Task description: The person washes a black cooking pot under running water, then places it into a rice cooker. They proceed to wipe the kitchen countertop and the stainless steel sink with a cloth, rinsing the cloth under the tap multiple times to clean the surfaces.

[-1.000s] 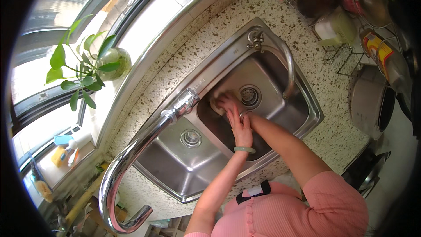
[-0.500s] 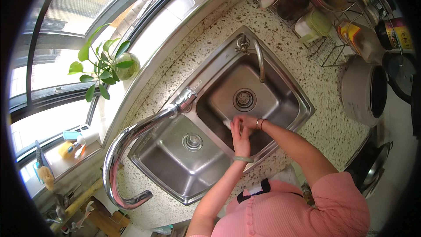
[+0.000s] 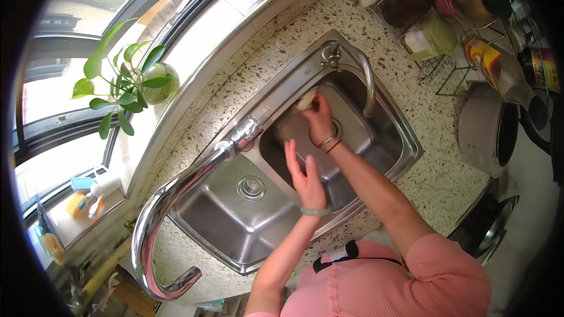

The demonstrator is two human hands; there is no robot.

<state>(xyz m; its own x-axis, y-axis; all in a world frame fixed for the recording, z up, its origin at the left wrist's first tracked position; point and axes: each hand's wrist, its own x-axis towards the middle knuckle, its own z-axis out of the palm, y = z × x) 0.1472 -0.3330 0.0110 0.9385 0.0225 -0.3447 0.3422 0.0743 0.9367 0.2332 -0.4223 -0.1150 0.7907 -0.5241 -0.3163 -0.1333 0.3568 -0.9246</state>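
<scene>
My right hand (image 3: 321, 124) reaches into the right basin of a steel double sink (image 3: 346, 158). Its fingers are closed on a small pale cloth (image 3: 306, 100) at the basin's back wall; motion blurs the cloth, and it could be a sponge. Over the near left part of the same basin, by the divider, my left hand (image 3: 308, 184) is open with fingers stretched out and nothing in it. A drain (image 3: 333, 130) lies partly behind my right wrist.
A large chrome faucet (image 3: 150, 211) arches over the left basin (image 3: 235, 229). A smaller tap (image 3: 369, 82) stands at the far right corner. Wire racks with bottles and a pot (image 3: 479, 129) line the right side. A potted plant (image 3: 158, 82) sits by the window.
My right hand has moved away from my left, up to the basin's back wall with the cloth. The left hand has opened apart and shifted slightly left. The view has shifted a little.
</scene>
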